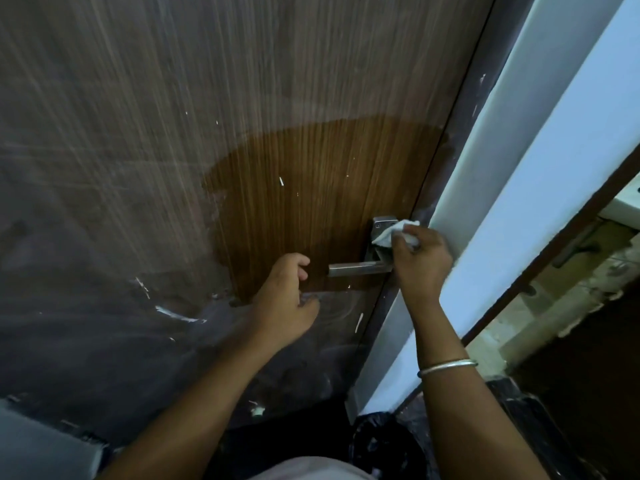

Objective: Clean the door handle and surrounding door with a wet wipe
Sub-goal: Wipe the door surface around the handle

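Head view: the right hand [420, 258] pinches a white wipe [391, 233] against the top of the handle [356, 269], at the right edge of the door [294, 174]. The left hand [287, 296] sits just left of the lever's end, fingers loosely curled and holding nothing.

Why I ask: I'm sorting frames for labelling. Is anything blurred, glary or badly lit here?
Head view: door handle and wet wipe in the right hand fairly sharp; left hand slightly soft; the door streaky at upper left, blur or dust I cannot tell; bottom dim; no harsh glare.
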